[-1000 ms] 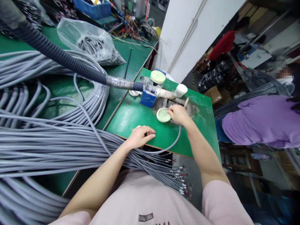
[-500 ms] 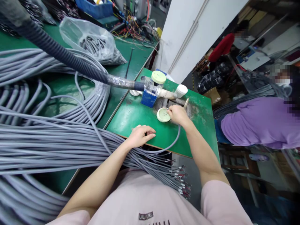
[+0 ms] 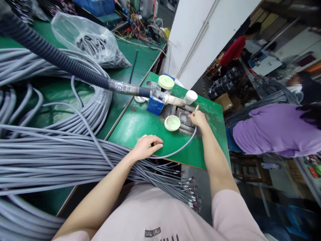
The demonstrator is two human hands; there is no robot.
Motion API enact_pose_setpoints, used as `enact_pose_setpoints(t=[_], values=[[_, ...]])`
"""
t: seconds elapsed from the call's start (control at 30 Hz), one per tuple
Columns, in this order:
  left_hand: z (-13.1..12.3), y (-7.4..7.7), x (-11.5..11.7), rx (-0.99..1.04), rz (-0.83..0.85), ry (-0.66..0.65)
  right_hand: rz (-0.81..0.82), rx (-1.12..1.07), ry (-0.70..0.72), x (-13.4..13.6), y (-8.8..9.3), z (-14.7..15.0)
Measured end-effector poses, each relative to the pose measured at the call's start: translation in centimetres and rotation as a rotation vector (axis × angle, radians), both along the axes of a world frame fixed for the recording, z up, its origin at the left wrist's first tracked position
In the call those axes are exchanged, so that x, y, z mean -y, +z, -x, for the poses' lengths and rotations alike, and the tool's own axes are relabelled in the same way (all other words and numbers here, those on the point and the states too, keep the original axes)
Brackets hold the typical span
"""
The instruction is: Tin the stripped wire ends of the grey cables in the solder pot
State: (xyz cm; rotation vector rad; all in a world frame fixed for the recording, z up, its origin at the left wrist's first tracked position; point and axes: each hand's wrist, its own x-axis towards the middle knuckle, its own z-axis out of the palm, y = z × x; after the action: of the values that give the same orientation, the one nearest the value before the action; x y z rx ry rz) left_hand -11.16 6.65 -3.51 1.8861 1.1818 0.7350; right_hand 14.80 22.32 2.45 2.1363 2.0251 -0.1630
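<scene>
Pinched in my right hand is the end of a grey cable, over a dark square metal recess in the small green table. Thin wires at the cable's tip show only faintly. From this hand the cable curves down past the table's front edge. Just left of the recess is a round pale-green dish. My left hand rests at the front edge by the large bundle of grey cables, its thumb apart from loosely bent fingers, holding nothing.
A ribbed black hose ends in a whitish nozzle above the recess, beside a blue box. A white cup and a pale-green lid stand behind. A person in purple is at the right.
My right hand has moved right, away from the pale-green dish to the metal recess, bringing the cable end with it. My left hand has stayed by the table's edge.
</scene>
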Motion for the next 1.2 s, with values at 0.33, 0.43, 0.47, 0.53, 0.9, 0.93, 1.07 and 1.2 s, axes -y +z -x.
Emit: enact_pose_setpoints(t=[0.33,0.43,0.47,0.53,0.9,0.93,1.07,1.2], values=[[0.0,0.3,0.0,0.008,0.008,0.010,0.045,-0.031,-0.030,-0.9,-1.3,-0.1],[0.0,0.2,0.1,0.001,0.006,0.008,0.040,-0.058,-0.039,-1.0,-1.4,0.0],[-0.1,0.2,0.0,0.000,0.005,0.006,0.034,-0.071,-0.043,-1.0,-1.4,-0.1],[0.0,0.1,0.0,0.003,0.004,0.007,0.010,-0.107,-0.049,-0.9,-1.2,-0.3],[-2.3,-0.1,0.7,0.678,0.298,0.391,-0.064,-1.018,-0.071,9.7,0.9,1.2],[-3.2,0.0,0.9,0.772,0.339,0.423,-0.057,-1.143,-0.082,11.0,0.8,2.0],[-7.1,0.5,1.7,1.059,0.520,0.392,-0.026,-1.399,-0.119,15.1,0.0,4.8],[-9.3,1.5,2.5,1.228,0.574,0.387,-0.034,-1.503,-0.124,17.1,-0.3,6.0]])
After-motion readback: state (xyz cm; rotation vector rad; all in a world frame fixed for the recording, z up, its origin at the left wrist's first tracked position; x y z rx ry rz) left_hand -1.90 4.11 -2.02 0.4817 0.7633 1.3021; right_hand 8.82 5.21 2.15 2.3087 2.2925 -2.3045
